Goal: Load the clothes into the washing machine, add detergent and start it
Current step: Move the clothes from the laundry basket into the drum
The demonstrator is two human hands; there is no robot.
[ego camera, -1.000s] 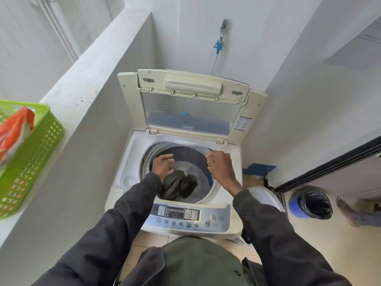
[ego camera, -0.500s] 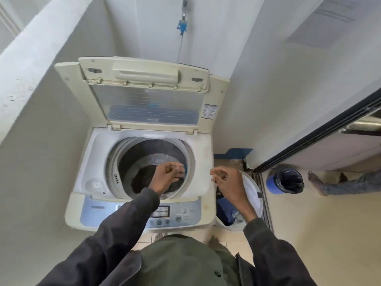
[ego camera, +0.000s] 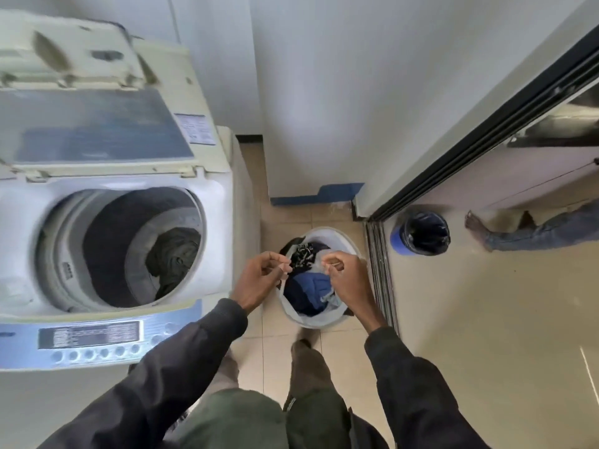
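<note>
The top-loading washing machine stands at the left with its lid raised. A dark olive garment lies in the drum. Right of the machine, a white laundry basket sits on the tiled floor, holding a blue garment and a black patterned one. My left hand and my right hand hover over the basket with loosely curled fingers and nothing visibly held. The control panel faces me at the machine's front.
A blue bin with a black liner stands beyond a sliding-door track on the right. Another person's bare foot and trouser leg lie further right. A white wall closes the space behind the basket.
My view has swung right from the machine to the basket. Both hands moved from over the drum to above the basket. The olive garment stays in the drum.
</note>
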